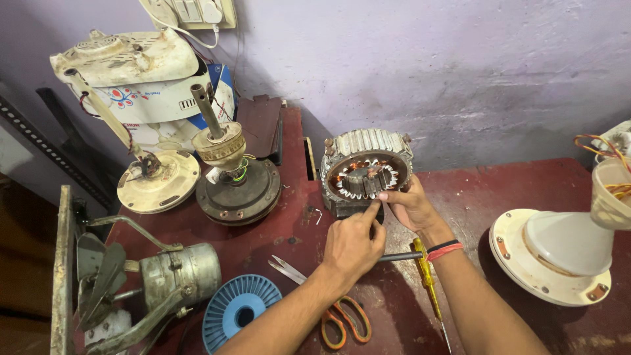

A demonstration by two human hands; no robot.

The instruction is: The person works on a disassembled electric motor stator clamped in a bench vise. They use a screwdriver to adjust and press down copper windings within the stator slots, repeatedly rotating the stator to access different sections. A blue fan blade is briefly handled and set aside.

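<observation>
- The motor stator (366, 172) stands on edge at the back of the red workbench (473, 197), near the wall.
- Left hand (351, 244), below it: fingers curled, fingertip on the lower windings.
- Right hand (409, 205): fingers pinch its lower right rim.
- Risk: a hard poke could nick the copper; the stator could tip onto the yellow screwdriver (428, 279) below.

Soft, even indoor light falls from above and a little to the right, bright enough to read every surface. The wall (460, 72) is palest at upper right and darkens toward the left corner. Shadows are short and diffuse: one under the hands (368, 240), one beneath the white fan base (549, 263). The left edge sinks into deep shade. Focus is sharp at the centre (the stator (366, 172) shows crisp fins), while wide-angle bending stretches the frame edges. No strong glare.
</observation>
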